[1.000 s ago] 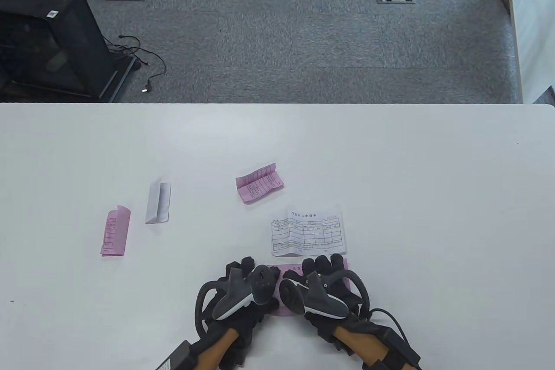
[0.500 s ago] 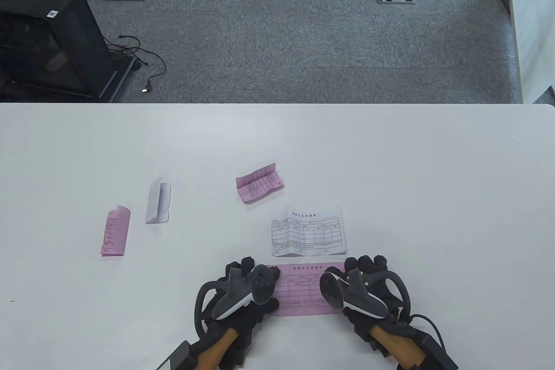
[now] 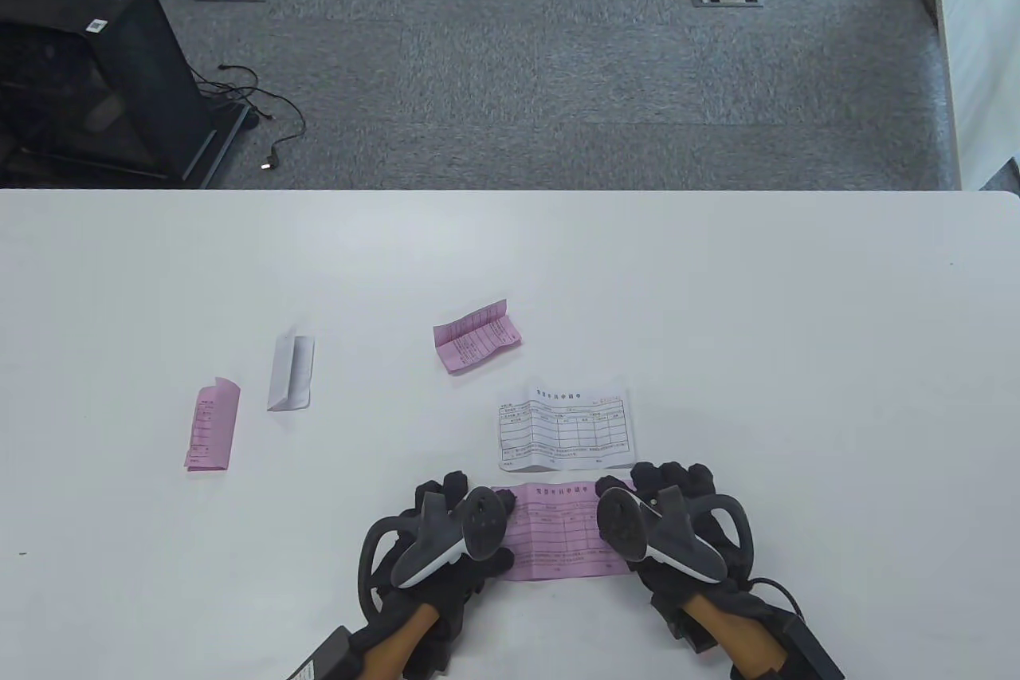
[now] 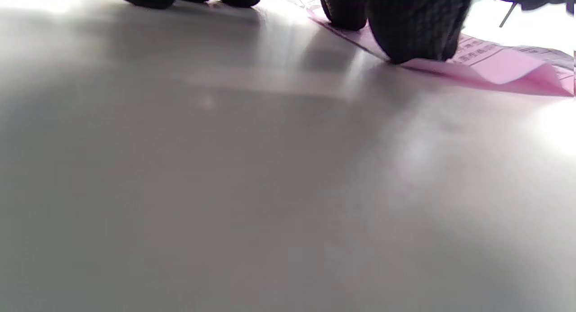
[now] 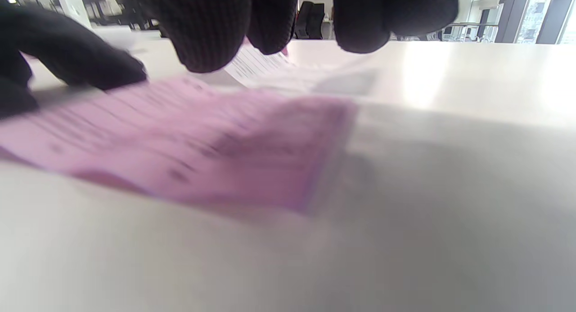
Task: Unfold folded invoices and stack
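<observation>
An unfolded pink invoice (image 3: 558, 532) lies flat near the table's front edge, between my hands. My left hand (image 3: 450, 524) presses its left end; in the left wrist view the fingertips (image 4: 414, 33) bear down on the pink sheet (image 4: 499, 69). My right hand (image 3: 673, 512) rests over its right end; in the right wrist view the fingers (image 5: 211, 28) hang just above the pink sheet (image 5: 202, 141) and the thumb (image 5: 72, 60) touches it. An unfolded white invoice (image 3: 567, 433) lies just behind. Two folded pink invoices (image 3: 476, 337) (image 3: 213, 425) and a folded white one (image 3: 291, 371) lie further left.
The white table (image 3: 797, 361) ends at a far edge with grey carpet beyond. A black cabinet (image 3: 88, 74) with cables stands on the floor at the far left. The white invoice's edge shows in the right wrist view (image 5: 261, 66).
My right hand slid to the right along the pink invoice, from its middle to its right end, baring the sheet. My left hand stayed on the left end.
</observation>
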Tool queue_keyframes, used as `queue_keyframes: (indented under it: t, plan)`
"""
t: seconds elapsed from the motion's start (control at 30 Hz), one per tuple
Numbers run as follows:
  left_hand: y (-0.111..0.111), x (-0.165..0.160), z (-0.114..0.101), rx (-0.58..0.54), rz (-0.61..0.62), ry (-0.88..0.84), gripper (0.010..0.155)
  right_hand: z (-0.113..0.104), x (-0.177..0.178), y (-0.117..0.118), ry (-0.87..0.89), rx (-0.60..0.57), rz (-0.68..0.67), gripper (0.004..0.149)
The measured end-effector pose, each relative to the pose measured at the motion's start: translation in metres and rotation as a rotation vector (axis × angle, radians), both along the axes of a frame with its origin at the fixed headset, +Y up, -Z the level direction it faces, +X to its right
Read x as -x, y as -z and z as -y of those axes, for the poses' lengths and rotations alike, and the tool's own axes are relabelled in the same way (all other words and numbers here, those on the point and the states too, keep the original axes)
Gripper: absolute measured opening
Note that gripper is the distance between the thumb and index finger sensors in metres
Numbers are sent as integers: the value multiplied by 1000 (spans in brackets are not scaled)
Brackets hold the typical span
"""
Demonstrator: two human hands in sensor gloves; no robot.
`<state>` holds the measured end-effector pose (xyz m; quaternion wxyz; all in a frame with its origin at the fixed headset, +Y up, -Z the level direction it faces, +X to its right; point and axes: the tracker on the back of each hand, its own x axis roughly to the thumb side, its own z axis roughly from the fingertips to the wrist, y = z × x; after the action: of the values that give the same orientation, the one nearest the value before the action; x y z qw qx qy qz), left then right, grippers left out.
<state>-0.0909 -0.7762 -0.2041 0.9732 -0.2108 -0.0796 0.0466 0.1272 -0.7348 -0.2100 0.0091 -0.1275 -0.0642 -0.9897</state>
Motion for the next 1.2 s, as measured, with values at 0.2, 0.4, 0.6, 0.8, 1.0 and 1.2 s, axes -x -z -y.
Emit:
queue_keyframes:
  t: [0.2, 0.4, 0.6, 0.8, 1.0, 1.2]
  plan:
    - [0, 0, 0, -2, 2, 1, 72, 0, 44, -6, -32, 5, -96, 57]
    - [0, -1, 0, -2, 5, 5, 72, 14, 76, -7, -57, 24, -157, 57]
    - [0, -1, 1, -2, 3, 2, 72, 20, 82, -7, -55, 20, -164, 59]
    - [0, 0, 1, -3, 2, 1, 72, 26, 81, -6, -59, 28, -131, 59]
    - [0, 0, 2, -5, 0, 2, 72, 33, 78, -4, -82, 43, -126, 60]
    - [0, 0, 2, -4, -1, 3, 72, 34, 65, -3, -91, 52, -101, 60]
